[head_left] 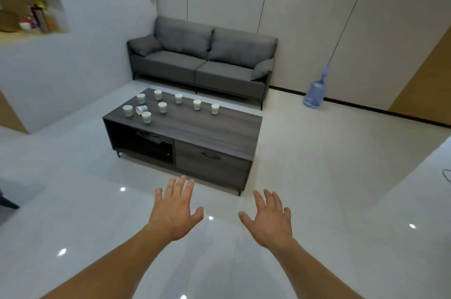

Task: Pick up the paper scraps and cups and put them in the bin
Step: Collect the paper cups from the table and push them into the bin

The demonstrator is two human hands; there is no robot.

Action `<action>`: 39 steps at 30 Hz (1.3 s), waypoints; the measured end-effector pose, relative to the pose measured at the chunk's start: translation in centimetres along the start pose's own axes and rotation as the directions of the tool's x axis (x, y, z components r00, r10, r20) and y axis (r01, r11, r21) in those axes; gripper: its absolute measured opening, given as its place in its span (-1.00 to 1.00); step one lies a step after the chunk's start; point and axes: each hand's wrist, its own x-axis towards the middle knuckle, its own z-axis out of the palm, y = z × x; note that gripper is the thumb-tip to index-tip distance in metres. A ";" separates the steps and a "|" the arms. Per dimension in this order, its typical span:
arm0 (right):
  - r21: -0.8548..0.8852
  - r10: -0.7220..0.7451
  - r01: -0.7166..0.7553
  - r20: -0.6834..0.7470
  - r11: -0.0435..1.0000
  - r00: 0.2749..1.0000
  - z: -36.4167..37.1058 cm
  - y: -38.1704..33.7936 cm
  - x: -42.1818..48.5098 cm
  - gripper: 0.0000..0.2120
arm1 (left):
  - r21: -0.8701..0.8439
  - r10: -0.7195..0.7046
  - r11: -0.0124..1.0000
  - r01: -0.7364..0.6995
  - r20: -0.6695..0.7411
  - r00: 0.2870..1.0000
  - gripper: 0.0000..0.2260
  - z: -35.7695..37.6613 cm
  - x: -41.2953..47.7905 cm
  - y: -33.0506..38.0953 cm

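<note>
left hand (176,208) was flat, fingers spread wide, holding nothing, above the floor (73,176) | right hand (271,218) was beside it, spread the same, also holding nothing | cups (162,107) stood along the far side of the coffee table (207,125), well apart from both hands | tipped cup (141,109) lay on its side among them | sofa (202,59) stood behind the table

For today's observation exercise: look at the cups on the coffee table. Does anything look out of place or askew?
Yes. One cup near the left end of the coffee table lies tipped on its side among the upright cups. All the others stand upright. No spill shows.
</note>
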 end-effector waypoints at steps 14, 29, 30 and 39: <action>0.040 -0.159 0.156 0.090 0.987 0.983 0.2 -8.6 25.4 -0.24 | 0.009 -0.231 0.973 0.231 -0.011 0.973 -0.29 -1.7 18.3 -9.5; 0.001 -0.178 0.180 0.148 0.984 0.973 0.4 -20.2 51.7 -0.22 | -0.059 -0.298 0.952 0.299 0.021 0.954 -0.27 -0.5 41.6 -22.1; -0.003 -0.166 0.168 0.135 0.986 0.977 0.4 -21.4 53.4 -0.22 | -0.071 -0.279 0.957 0.280 0.013 0.960 -0.27 -0.7 43.7 -23.6; -0.024 -0.012 0.015 0.129 1.000 0.992 -1.3 -28.5 65.1 -0.25 | -0.102 -0.114 0.988 0.114 0.001 0.993 -0.26 -4.6 59.6 -32.4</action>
